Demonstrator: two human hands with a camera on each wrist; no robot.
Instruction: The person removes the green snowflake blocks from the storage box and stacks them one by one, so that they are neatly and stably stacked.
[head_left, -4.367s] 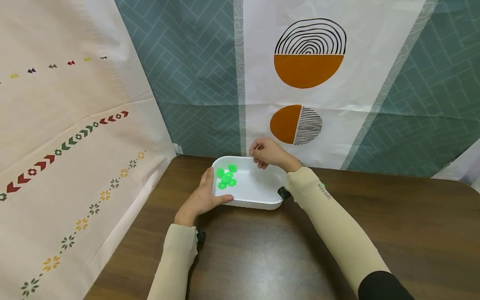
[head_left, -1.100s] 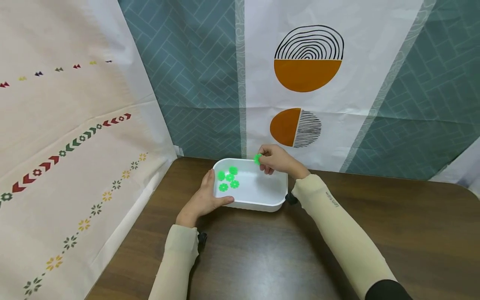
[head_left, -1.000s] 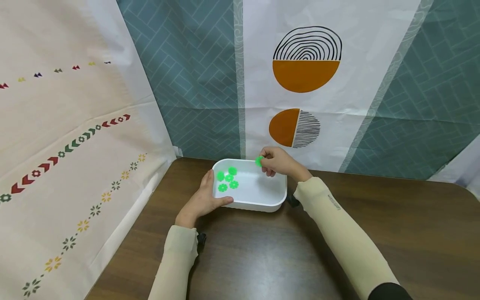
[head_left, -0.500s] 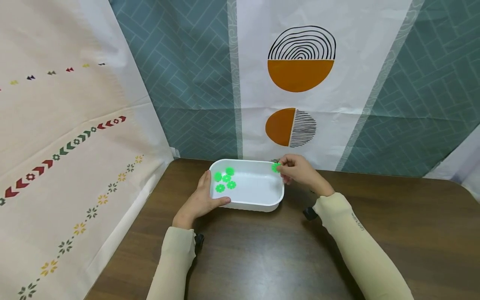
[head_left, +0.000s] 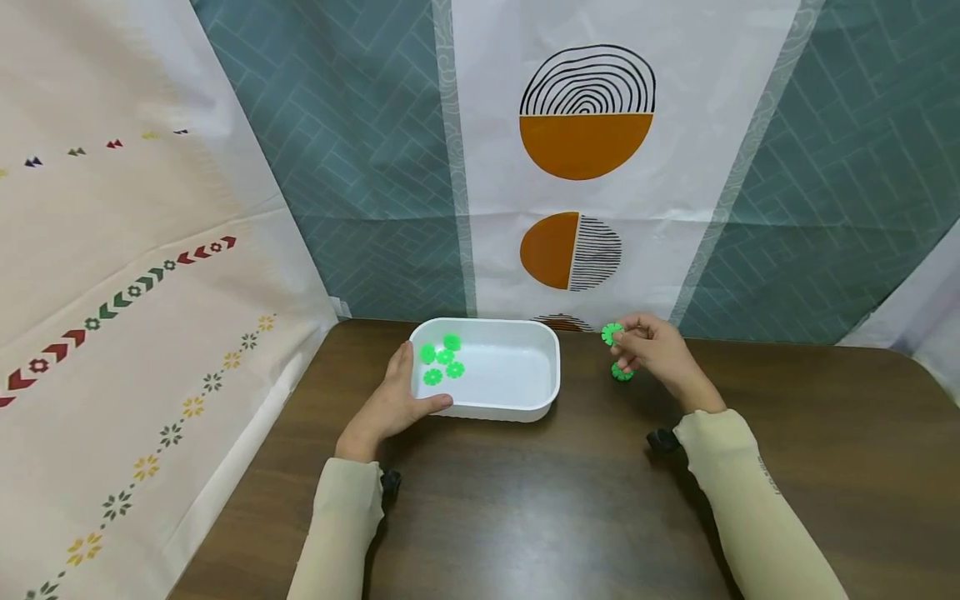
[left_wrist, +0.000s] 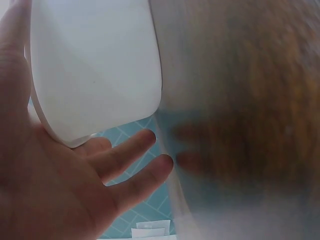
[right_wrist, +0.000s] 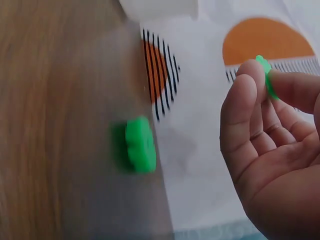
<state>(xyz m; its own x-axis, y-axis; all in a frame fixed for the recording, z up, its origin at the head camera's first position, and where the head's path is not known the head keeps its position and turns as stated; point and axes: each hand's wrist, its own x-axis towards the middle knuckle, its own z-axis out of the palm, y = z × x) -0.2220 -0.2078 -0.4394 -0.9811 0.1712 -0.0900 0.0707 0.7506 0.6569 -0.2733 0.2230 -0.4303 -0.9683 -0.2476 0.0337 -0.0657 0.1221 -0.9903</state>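
A white plastic tray (head_left: 517,413) stands near the back of the table, with several green flower-shaped discs (head_left: 432,377) lying flat in its left end. At that end my left hand (head_left: 390,408) holds the tray, the thumb on the near rim and the fingers along the left side. In the left wrist view two fingers reach past the tray's corner. To the right of the tray, my right hand (head_left: 656,350) pinches a green notched disc (head_left: 611,334) between thumb and fingertips. Just below it on the table is a short stack of green discs (right_wrist: 140,145), partly hidden in the head view.
The dark wooden table (head_left: 517,500) meets a patterned curtain (head_left: 360,208) at its back edge. A cream cloth with printed motifs (head_left: 150,367) hangs along the left side. A small black device (head_left: 663,442) sits at my right wrist.
My right hand took a disc from the pile in the tray, lifted it and carried it right, past the tray's rim. The remaining discs lie more spread out. My left hand stays on the tray.
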